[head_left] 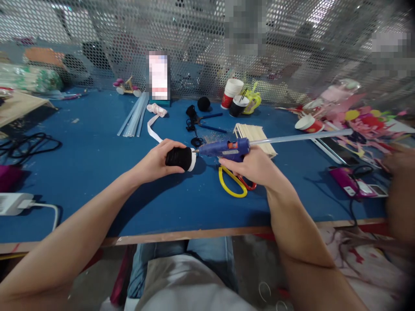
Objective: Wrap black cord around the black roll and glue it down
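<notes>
My left hand [160, 159] is wrapped round a paper cup [179, 159] covered in black, which lies on its side with its white rim to the right. In my right hand [256, 166] is a blue glue gun [220, 149], with a long clear glue stick running out of its back to the right. The gun's nozzle points left and meets the cup at or very near the rim. Below the gun lie scissors [234, 185] with yellow and red handles, partly covered by my right hand. A white ribbon [152, 129] runs from behind my left hand to a pinkish bundle.
Clear glue sticks [132, 116], blue-handled pliers [210, 123] and black balls [203, 103] lie farther back. Stacked paper cups [232, 93] stand by the mesh screen. Wooden sticks [256, 136] are behind the gun. Right are a purple power strip [352, 183] and another person's blurred arm [402, 194].
</notes>
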`<move>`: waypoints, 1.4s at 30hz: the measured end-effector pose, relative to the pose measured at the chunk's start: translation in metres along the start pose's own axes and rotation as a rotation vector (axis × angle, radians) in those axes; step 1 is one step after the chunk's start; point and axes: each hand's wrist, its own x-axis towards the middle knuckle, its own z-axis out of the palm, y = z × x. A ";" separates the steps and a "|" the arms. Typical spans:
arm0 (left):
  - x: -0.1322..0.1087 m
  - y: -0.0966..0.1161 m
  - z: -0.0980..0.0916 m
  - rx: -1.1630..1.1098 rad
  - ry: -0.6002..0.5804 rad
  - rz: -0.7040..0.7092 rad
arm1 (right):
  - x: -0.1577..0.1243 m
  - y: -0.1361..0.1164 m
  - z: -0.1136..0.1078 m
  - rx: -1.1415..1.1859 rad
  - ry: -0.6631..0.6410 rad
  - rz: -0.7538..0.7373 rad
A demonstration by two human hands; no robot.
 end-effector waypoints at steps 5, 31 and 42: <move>0.000 -0.001 0.001 0.012 -0.006 0.003 | 0.000 0.002 0.002 -0.088 -0.018 -0.057; 0.000 0.001 0.000 0.030 -0.012 0.006 | -0.005 0.000 0.003 -0.244 -0.052 -0.118; 0.000 0.004 -0.001 0.040 -0.028 0.062 | -0.004 -0.002 0.002 -0.213 -0.023 -0.050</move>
